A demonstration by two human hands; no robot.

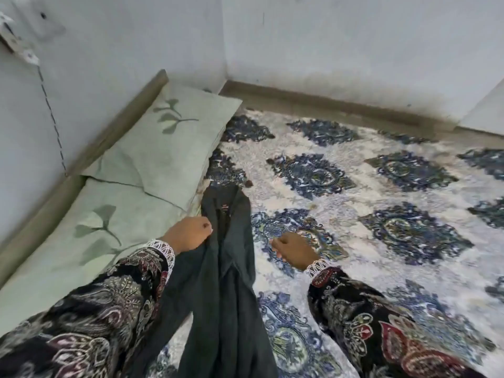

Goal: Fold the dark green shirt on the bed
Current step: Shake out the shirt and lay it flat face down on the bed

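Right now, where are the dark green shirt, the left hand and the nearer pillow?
dark green shirt (231, 257): head view, middle of the bunched cloth.
left hand (188, 233): head view, back of the hand.
nearer pillow (81, 238): head view, its leaf print.

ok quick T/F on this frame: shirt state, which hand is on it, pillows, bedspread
1. The dark green shirt lies bunched in a long narrow strip on the bed. True.
2. The right hand grips the shirt. False: it is curled over the patterned bedspread, apart from the cloth; the left hand is the one closed on the shirt's edge.
3. Two pale green pillows with leaf prints lie along the wall to the left of the shirt. True.
4. The shirt is already folded into a neat square. False: it is still stretched out lengthwise and rumpled.
5. The bedspread is plain white. False: it has dark blue medallions on a light ground.
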